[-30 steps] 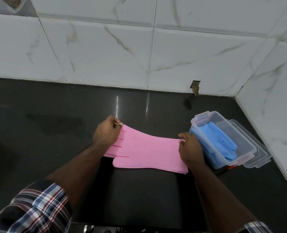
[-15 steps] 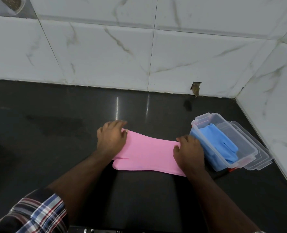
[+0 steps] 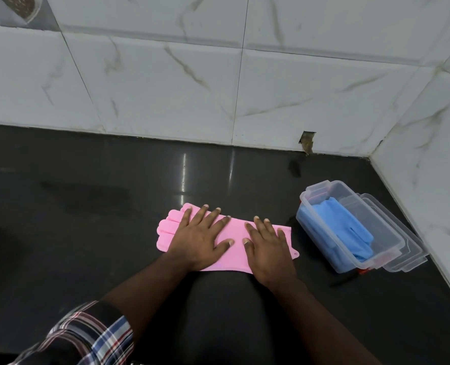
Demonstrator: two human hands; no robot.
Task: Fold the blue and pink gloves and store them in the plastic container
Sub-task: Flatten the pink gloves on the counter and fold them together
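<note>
The pink glove (image 3: 235,230) lies flat on the black counter (image 3: 87,233), its fingers pointing left and its cuff toward the right. My left hand (image 3: 201,239) presses flat on its finger half, fingers spread. My right hand (image 3: 268,246) presses flat on the cuff half beside it. Neither hand grips anything. To the right stands the clear plastic container (image 3: 382,256), open, with the folded blue gloves (image 3: 342,225) inside it.
The container's clear lid (image 3: 403,248) lies under or right beside the container. White marble-tiled walls (image 3: 218,88) close the counter at the back and on the right, forming a corner behind the container. A small hole (image 3: 307,143) sits at the back wall's base.
Both hands let go of the pink glove's ends and now lie flat on top of it, pressing it down. The glove lies flatter and looks narrower than before.
</note>
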